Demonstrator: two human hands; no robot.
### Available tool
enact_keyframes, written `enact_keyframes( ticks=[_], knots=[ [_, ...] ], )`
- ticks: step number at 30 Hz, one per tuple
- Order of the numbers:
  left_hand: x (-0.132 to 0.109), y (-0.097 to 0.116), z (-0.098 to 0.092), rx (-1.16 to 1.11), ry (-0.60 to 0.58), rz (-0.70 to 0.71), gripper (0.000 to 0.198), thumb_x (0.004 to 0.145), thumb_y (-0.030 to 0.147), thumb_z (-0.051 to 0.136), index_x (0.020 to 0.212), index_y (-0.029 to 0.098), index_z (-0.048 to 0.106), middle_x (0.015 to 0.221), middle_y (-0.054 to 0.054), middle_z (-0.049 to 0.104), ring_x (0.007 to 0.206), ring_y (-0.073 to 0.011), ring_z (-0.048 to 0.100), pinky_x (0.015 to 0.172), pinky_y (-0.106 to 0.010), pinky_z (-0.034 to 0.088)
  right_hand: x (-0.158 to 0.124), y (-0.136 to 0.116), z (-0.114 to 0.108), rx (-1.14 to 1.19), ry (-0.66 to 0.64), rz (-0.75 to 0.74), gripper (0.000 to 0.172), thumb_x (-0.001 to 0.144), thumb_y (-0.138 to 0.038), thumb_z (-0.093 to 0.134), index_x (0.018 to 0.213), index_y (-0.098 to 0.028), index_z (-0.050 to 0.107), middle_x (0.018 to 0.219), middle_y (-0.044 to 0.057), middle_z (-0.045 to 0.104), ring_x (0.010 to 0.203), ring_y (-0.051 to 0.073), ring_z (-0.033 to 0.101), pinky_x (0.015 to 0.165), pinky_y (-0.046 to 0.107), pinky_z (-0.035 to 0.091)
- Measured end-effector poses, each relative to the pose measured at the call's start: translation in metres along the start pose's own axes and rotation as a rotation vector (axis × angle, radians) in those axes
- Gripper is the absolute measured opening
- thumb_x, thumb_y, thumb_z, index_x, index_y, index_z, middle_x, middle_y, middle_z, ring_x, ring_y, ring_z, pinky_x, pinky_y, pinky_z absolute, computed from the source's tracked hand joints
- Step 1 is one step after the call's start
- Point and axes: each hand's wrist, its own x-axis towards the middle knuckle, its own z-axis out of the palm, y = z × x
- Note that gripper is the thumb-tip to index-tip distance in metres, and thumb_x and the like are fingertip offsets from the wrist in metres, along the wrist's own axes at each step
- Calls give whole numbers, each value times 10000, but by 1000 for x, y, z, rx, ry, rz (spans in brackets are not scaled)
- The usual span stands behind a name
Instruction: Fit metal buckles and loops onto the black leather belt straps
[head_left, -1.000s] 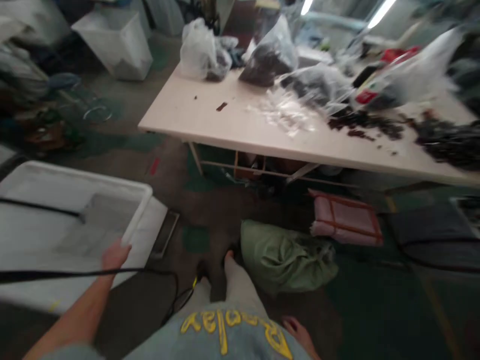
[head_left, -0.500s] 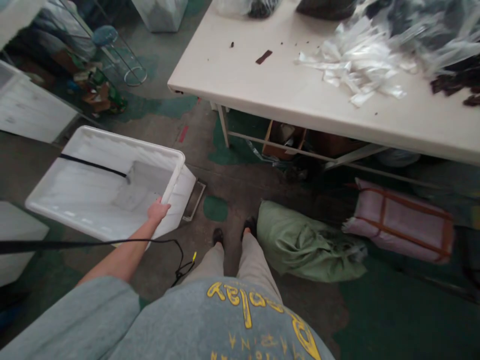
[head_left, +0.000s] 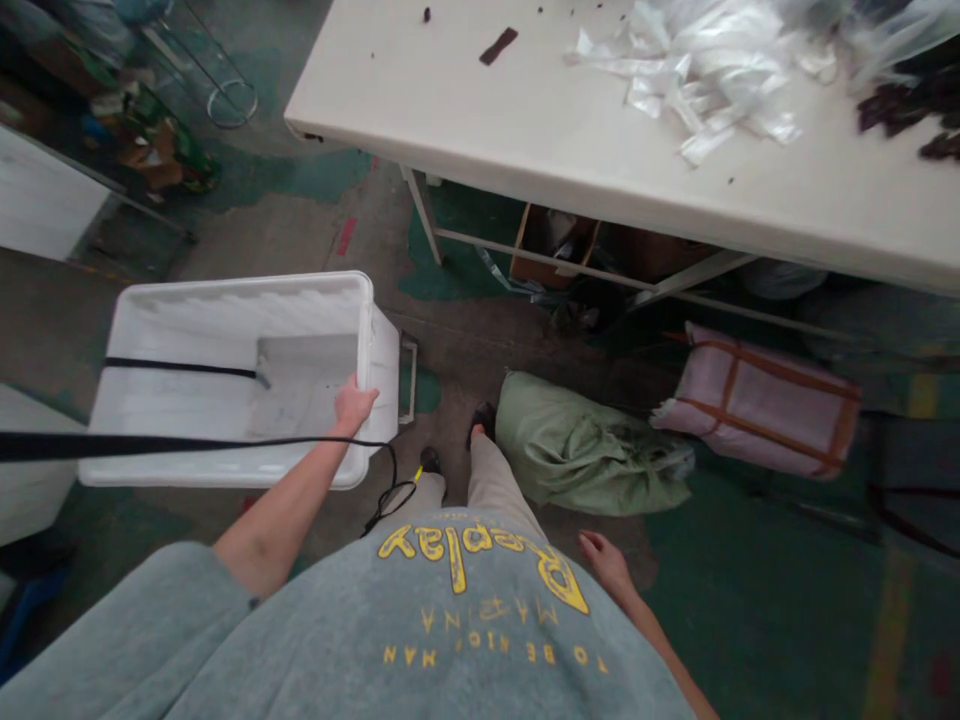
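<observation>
My left hand is closed around the near right rim of a large white plastic bin. The bin stands to my left on a metal frame, with a black strap lying in it and a grey patch on its inside. A black cord crosses in front of the bin and my forearm. Low beside my body hangs my right hand, holding nothing, fingers loosely apart. The thing nearest to it is a stuffed green sack on the floor.
A long white table runs across the front, bearing white strips and dark scraps. Under it sits a cardboard box. To the right lies a pink bundle with orange straps. A stool stands far left.
The bin has swung round, its end by my left hand shifting right and nearer my feet. My left hand stays on the rim. My right hand has come into view.
</observation>
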Motion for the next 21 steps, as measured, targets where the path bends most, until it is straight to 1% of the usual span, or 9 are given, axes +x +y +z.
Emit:
enact_keyframes(
  ticks=[3,5,8,10,12,14,16,18,21],
  knots=[
    [-4,15,14,-88,21,45,546,838,275,659,1355,115,581,1241,-197,701,1134,-343,664,944,-399,500,11,-35,13,22,-20,-57,272,677,-486,505,719,-288,686,878,161,780,918,363,752,920,526,585],
    [-6,20,20,-168,7,100,572,842,280,672,1382,122,566,1255,-185,698,1145,-331,660,973,-400,500,19,-72,31,38,-46,-133,273,718,-426,534,809,-243,715,990,167,784,976,334,742,973,510,570],
    [-13,14,26,-323,-74,204,600,905,336,635,1453,119,522,1310,-160,679,1165,-280,652,996,-376,516,28,-145,70,64,-116,-283,306,817,-360,545,990,-188,731,1094,145,776,1046,268,727,1023,445,552],
    [-20,-1,25,-430,-156,258,590,964,359,559,1499,124,482,1327,-142,675,1157,-236,660,958,-340,550,27,-198,102,81,-176,-393,362,898,-362,526,1157,-171,691,1196,121,754,1105,216,709,1027,380,551],
    [-30,-27,19,-507,-188,268,572,976,329,537,1512,143,469,1354,-129,663,1162,-205,666,946,-308,565,22,-249,134,78,-232,-505,414,920,-368,567,1279,-174,633,1321,103,702,1177,188,677,1060,343,527],
    [-44,-64,6,-540,-123,218,599,945,284,578,1518,164,452,1432,-125,611,1215,-189,648,1006,-289,544,14,-293,162,60,-274,-596,500,915,-395,621,1361,-171,578,1409,104,644,1220,189,651,1094,333,501],
    [-60,-108,-11,-528,28,97,658,922,267,595,1538,149,396,1517,-151,526,1298,-199,601,1095,-297,492,8,-329,182,40,-298,-646,615,906,-426,654,1435,-150,507,1490,136,571,1284,216,613,1132,351,471],
    [-78,-154,-30,-477,215,-87,704,922,298,575,1546,79,332,1560,-209,449,1388,-257,524,1179,-368,427,6,-359,195,19,-314,-657,712,896,-463,670,1475,-113,447,1531,184,516,1350,258,564,1160,389,445],
    [-102,-214,-54,-394,391,-338,753,936,371,527,1538,14,249,1533,-286,421,1396,-339,508,1170,-469,441,10,-393,209,-16,-339,-651,760,846,-508,724,1437,-105,466,1496,209,543,1345,293,564,1136,420,460]
  ],
)
